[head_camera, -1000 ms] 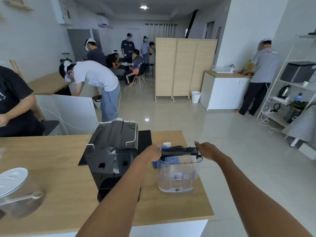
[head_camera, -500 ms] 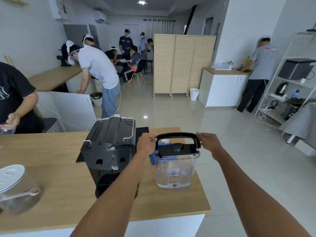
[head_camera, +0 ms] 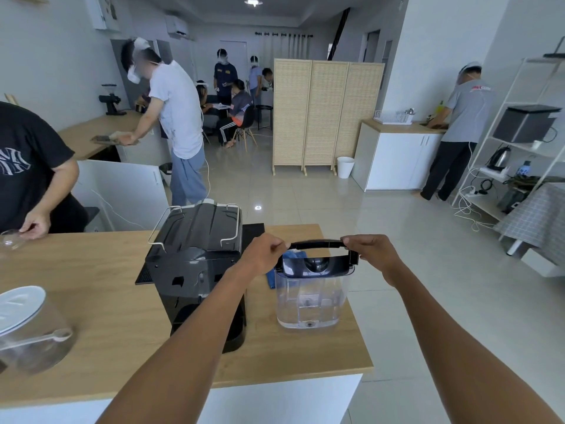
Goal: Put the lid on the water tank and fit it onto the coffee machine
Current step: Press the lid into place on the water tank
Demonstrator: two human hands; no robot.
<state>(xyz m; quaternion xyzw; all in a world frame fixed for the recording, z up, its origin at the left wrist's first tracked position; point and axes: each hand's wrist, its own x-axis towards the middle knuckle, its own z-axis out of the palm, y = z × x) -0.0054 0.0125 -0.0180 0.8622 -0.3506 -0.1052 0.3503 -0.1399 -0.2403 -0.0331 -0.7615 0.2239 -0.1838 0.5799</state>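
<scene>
A clear plastic water tank (head_camera: 310,301) stands on the wooden counter (head_camera: 107,316), right of the black coffee machine (head_camera: 195,264). A black lid (head_camera: 318,266) sits on the tank's mouth. Its black handle (head_camera: 318,243) is raised upright above the lid. My left hand (head_camera: 264,254) pinches the handle's left end and my right hand (head_camera: 371,250) pinches its right end. The tank looks empty and stands apart from the machine.
A blue cloth (head_camera: 289,261) lies behind the tank. A clear jar with a white lid and a spoon (head_camera: 29,328) sits at the counter's left front. A person in black (head_camera: 27,166) stands at the far left edge. The counter's right edge is just beside the tank.
The handle has swung up from lying flat on the lid to standing upright. Both hands rose with it. The tank stayed in place.
</scene>
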